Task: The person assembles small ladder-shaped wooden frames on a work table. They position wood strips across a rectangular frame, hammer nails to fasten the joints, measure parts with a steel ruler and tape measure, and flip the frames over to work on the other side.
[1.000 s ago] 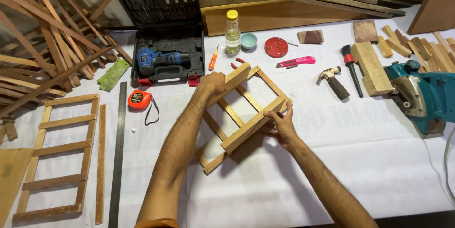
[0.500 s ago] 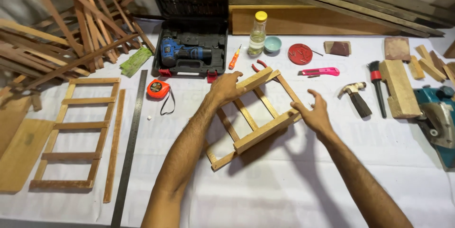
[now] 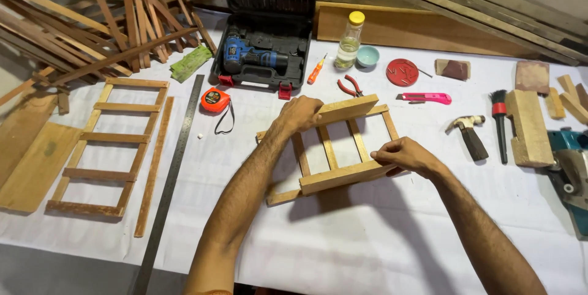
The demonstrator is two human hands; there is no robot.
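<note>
Wooden slatted frame, tilted; both hands at opp. ends.

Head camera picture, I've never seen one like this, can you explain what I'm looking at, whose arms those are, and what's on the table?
This picture comes from a camera worn on a person's head, looking down, so the two bare arms reaching in from the bottom are that person's own. There is no machine here.

Both hands grip a small wooden frame made of slats, tilted above a table covered in white cloth. The left hand holds its top end; the right hand pinches its lower right corner.

On the table, to the left, lie a ladder-like wooden frame, a long steel ruler and an orange tape measure. Farther back sits an open black case with a blue drill. To the right are a pink utility knife, a hammer and a brush.
</note>
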